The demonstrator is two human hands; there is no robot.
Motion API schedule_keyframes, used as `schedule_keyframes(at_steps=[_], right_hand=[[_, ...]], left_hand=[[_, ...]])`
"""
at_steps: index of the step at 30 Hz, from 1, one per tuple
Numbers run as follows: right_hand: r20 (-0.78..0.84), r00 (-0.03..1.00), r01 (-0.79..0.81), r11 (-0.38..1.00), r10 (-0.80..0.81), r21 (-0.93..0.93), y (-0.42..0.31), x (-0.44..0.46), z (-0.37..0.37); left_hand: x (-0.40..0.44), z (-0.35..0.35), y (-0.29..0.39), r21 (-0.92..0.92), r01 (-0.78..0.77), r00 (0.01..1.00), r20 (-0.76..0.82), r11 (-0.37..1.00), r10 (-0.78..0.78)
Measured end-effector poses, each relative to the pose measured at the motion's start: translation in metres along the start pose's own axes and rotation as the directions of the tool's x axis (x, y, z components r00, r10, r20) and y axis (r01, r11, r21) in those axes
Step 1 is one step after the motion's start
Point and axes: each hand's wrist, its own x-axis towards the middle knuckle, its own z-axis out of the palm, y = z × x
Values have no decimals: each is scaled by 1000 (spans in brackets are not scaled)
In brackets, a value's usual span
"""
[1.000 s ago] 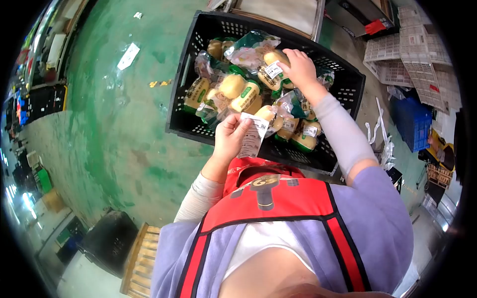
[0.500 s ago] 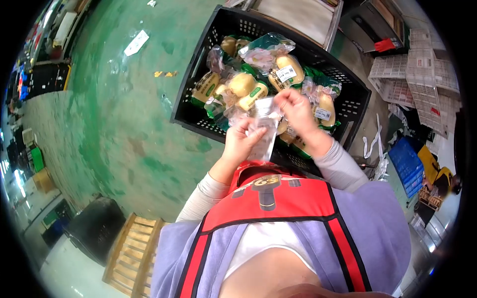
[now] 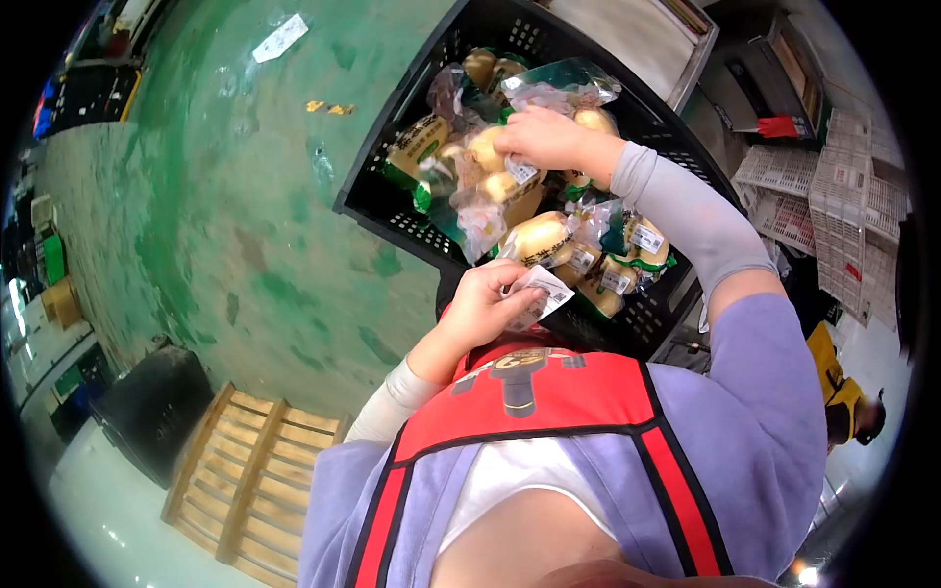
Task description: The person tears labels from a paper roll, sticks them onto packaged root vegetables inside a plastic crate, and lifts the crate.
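Note:
A black perforated crate (image 3: 392, 213) holds several clear bags of yellow potato-like produce (image 3: 537, 238) with green and white print. My left hand (image 3: 487, 306) is closed on a sheet of white printed labels (image 3: 545, 297), in front of the crate's near edge. Inside the crate, my right hand (image 3: 541, 139) reaches over the bags, fingers bent down on a bag with a small white label (image 3: 520, 171) at the fingertips. Whether the fingers still pinch that label is hard to tell. Other bags toward the right carry white labels (image 3: 647, 237).
A wooden pallet (image 3: 257, 470) and a black bin (image 3: 157, 412) are at the lower left. Stacked white crates (image 3: 841, 211) stand at the right, below a dark metal cabinet (image 3: 765, 83). Another person in yellow and black (image 3: 841, 392) is at the far right.
My right hand has moved from the label sheet up and left onto a bag, where a white label now shows. My left hand keeps the sheet. The view has shifted, showing more of the pallet.

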Motion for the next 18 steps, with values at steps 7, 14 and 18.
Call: schedule_keyframes(at_steps=[7,14,18], right_hand=[[-414,903,146,988,-114,45,-12,17,9],[-127,992,36,986,-16,164,-17,54,16],[-605,796,182,958,-12,221,-30,-4,-6]], left_hand=[[-13,-11,7,-67,27,998,-54,997,-30],[-20,-22,9,-38,34,990,-137,999,-39],[-30,-48,22,130,-66,965,-245,989,97]])
